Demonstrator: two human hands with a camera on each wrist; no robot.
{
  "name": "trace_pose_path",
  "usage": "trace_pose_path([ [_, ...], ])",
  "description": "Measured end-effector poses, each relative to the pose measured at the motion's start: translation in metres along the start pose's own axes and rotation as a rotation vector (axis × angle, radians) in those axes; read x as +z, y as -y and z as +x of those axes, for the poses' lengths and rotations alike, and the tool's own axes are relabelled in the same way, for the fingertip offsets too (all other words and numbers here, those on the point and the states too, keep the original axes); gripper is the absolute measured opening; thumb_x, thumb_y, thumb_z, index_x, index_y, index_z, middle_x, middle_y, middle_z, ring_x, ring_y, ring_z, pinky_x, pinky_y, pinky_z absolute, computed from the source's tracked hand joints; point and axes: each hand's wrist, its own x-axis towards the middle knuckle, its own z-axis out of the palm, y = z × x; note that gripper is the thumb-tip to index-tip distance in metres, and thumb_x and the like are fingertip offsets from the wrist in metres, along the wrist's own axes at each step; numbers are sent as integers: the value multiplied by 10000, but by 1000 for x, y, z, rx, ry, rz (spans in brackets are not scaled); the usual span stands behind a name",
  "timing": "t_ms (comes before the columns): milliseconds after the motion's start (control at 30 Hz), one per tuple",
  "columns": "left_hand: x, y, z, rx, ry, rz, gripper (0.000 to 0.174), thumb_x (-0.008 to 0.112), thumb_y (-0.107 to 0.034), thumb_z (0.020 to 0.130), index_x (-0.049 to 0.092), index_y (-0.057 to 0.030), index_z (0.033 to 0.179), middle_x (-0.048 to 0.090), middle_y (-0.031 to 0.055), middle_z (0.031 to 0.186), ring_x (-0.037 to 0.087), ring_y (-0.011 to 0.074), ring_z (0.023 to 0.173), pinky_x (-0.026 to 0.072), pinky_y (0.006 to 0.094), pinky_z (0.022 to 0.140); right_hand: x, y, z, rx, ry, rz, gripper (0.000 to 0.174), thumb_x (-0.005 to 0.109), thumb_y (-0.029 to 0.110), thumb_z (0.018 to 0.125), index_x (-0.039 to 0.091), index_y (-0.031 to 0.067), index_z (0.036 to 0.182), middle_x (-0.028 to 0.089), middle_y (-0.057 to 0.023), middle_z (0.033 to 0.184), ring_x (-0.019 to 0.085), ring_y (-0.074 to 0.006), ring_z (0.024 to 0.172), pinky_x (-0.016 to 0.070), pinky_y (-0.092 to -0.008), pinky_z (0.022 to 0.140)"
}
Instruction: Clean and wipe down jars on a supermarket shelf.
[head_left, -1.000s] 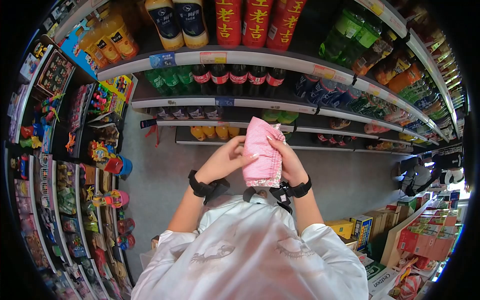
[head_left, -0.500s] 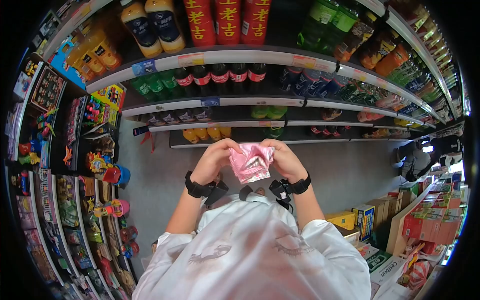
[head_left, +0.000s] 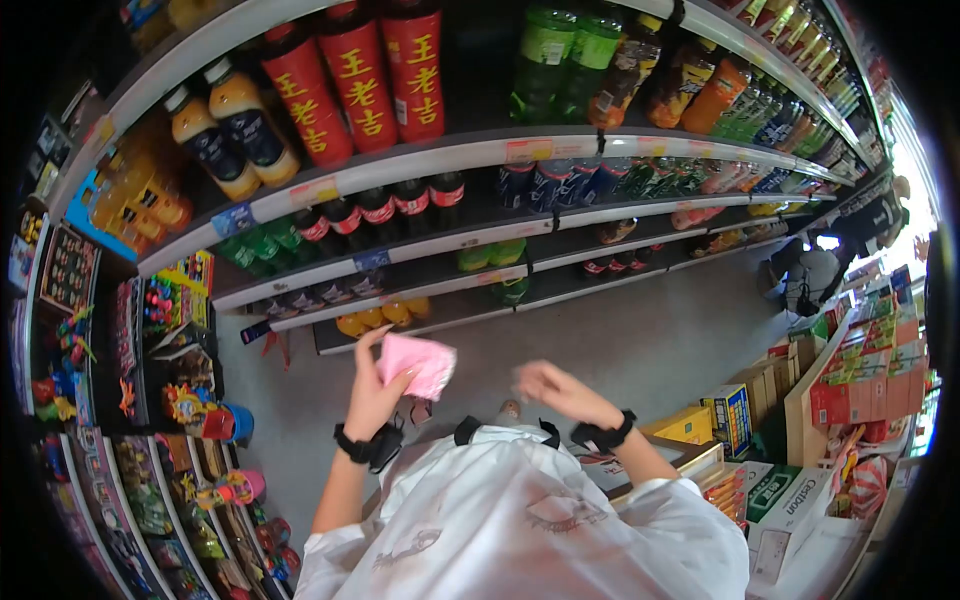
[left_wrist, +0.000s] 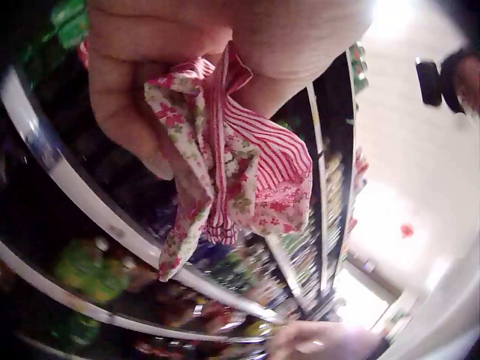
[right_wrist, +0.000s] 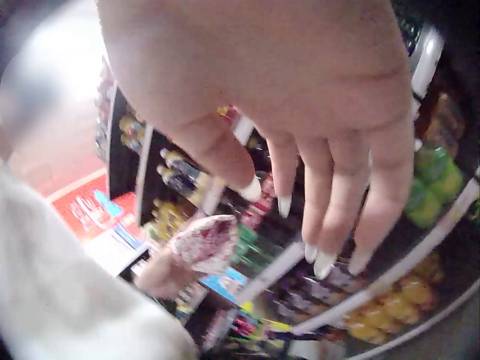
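Observation:
My left hand (head_left: 378, 392) grips a small folded cloth (head_left: 418, 363), pink-and-white striped with a floral lining. In the left wrist view the cloth (left_wrist: 240, 180) hangs bunched from my curled fingers (left_wrist: 127, 112). My right hand (head_left: 545, 385) is apart from the cloth, to its right, with fingers loosely spread and holding nothing. The right wrist view shows those fingers (right_wrist: 330, 202) relaxed, and the cloth (right_wrist: 204, 244) lies further off in my other hand. Both hands are held out in front of my white shirt (head_left: 500, 510).
Shelves of bottled drinks (head_left: 400, 170) run in front of me, with red bottles (head_left: 360, 80) on top. A toy rack (head_left: 150, 400) stands on the left. Boxed goods (head_left: 790, 480) stack up on the right. Grey aisle floor (head_left: 650, 350) lies between, with a person (head_left: 810, 280) far right.
Both hands were folding the cloth together. Now my right hand has let go and moved right, while my left hand carries the cloth off to the left. The view has swung right.

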Motion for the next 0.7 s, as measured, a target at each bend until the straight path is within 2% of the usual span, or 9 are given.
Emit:
trace_pose_path([
  [100, -45, 0, -20, 208, 152, 833, 321, 623, -76, 783, 531, -65, 1091, 625, 186, 890, 630, 326, 825, 505, 391, 732, -10, -10, -69, 449, 313, -564, 315, 541, 292, 890, 562, 8, 1027, 638, -110, 882, 597, -180, 837, 470, -325, 752],
  [133, -63, 4, -29, 276, 316, 1023, 257, 609, -61, 756, 581, -70, 1012, 621, 204, 871, 619, 365, 788, 504, 431, 701, -14, -61, -102, 243, 408, -486, 321, 555, 301, 842, 576, 22, 1000, 653, -115, 887, 602, -207, 802, 470, -349, 722],
  [167, -79, 14, -41, 189, 430, 1116, 192, 602, -87, 739, 612, -80, 931, 629, 183, 834, 618, 362, 746, 499, 442, 667, -8, -14, -108, 486, 496, -439, 379, 586, 314, 790, 597, 28, 1039, 661, -129, 879, 608, -224, 794, 468, -365, 715],
  [200, -91, 25, -57, 95, 545, 1207, 138, 596, -113, 722, 642, -89, 850, 637, 162, 797, 618, 358, 704, 493, 454, 633, -6, -84, -137, 590, 584, -616, 423, 614, 329, 780, 600, 26, 1076, 669, -139, 879, 615, -208, 817, 468, -366, 719],
  [233, -100, 28, -73, -11, 708, 1253, 150, 589, -177, 723, 654, -100, 834, 638, 162, 771, 624, 354, 710, 497, 448, 641, 2, -41, -135, 621, 675, -480, 441, 631, 335, 784, 598, 6, 1076, 668, -158, 962, 618, -212, 870, 470, -360, 751],
  [267, -106, 31, -89, -119, 871, 1293, 181, 582, -241, 724, 666, -111, 818, 640, 162, 745, 631, 349, 717, 501, 443, 650, 11, -79, -156, 481, 617, -330, 439, 627, 372, 773, 638, 9, 1021, 683, -163, 917, 641, -266, 806, 472, -392, 708],
  [333, -114, 46, -123, -354, 1107, 1273, 279, 579, -359, 692, 675, -130, 820, 651, 167, 754, 645, 342, 731, 503, 460, 683, 30, -96, -175, 487, 573, -181, 432, 623, 371, 777, 638, 9, 1013, 682, -164, 909, 640, -268, 799, 470, -393, 703],
  [533, -139, 71, -165, -529, 1412, 994, 455, 589, -450, 695, 647, -100, 979, 654, 209, 854, 617, 408, 772, 478, 483, 698, 61, -97, -173, 622, 432, -95, 411, 612, 366, 787, 639, 10, 991, 677, -166, 887, 637, -274, 780, 467, -395, 686],
  [700, -151, 81, -189, -543, 1045, 519, 480, 568, -438, 766, 634, -57, 1049, 662, 197, 881, 634, 342, 784, 475, 408, 716, 70, -96, -158, 670, 323, -108, 396, 603, 362, 796, 640, 10, 972, 672, -167, 869, 634, -279, 764, 464, -397, 673],
])
